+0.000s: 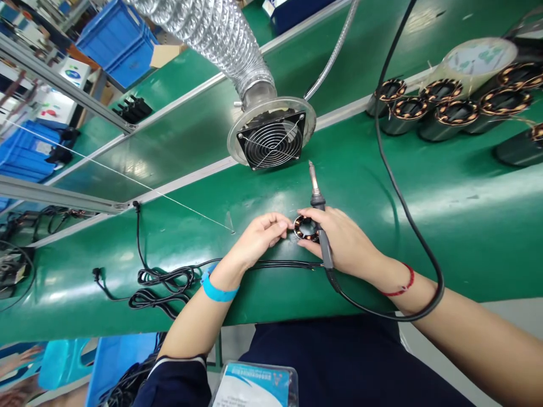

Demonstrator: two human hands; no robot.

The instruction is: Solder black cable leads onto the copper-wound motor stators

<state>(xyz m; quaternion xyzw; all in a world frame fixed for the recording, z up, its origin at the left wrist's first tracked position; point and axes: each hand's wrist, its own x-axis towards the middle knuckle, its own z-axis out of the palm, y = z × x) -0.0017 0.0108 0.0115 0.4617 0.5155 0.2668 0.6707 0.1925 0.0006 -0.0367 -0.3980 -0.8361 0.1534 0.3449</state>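
My right hand (350, 240) is closed around a soldering iron (324, 243), its metal tip pointing away from me toward the fan. Thumb and fingers of that same hand also grip a small ring-shaped motor stator (306, 228) with copper windings, held just above the green bench. My left hand (267, 234) is pinched at the stator's left edge; what sits between its fingertips, if anything, is too small to make out. Black power cords (169, 282) with plugs lie coiled to the left, their leads running behind my left wrist.
A fume extractor fan (275, 141) on a silver duct (220, 39) hangs ahead of my hands. Several wound stators (456, 121) stand at the right near a roll of tape (479, 59). The iron's black cable (394, 181) loops over my right forearm. Solder wire (178, 200) stretches at left.
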